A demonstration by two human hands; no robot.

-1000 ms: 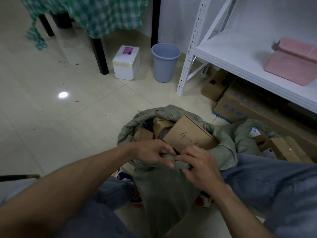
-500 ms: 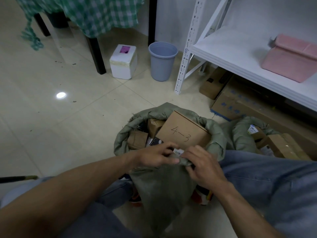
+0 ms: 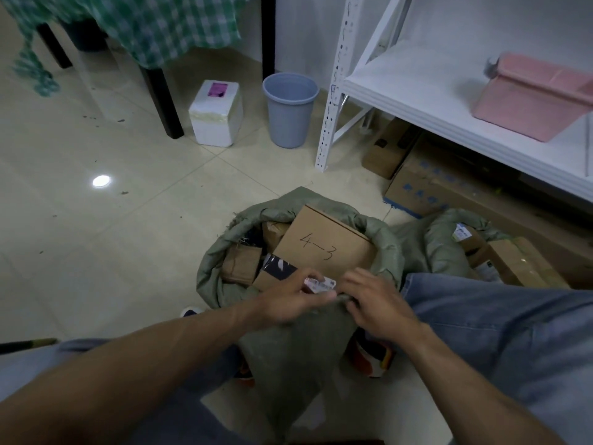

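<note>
Hands first, as I watch from my remote seat: the left hand [image 3: 285, 305] and the right hand [image 3: 378, 303] meet almost knuckle to knuckle. Each has its fingers curled round the rolled near rim of the green sack [image 3: 288, 354], which stands on the floor between the knees, directly under both hands. Just beyond the fingertips, inside the sack, lies a tilted cardboard box [image 3: 324, 248] (marked 4-3), and a small white label [image 3: 321, 283] shows right at the left hand's fingers. Beyond the left hand sit smaller boxes [image 3: 242, 264]; a second sack [image 3: 446, 248] lies beyond the right hand, off to its right.
</note>
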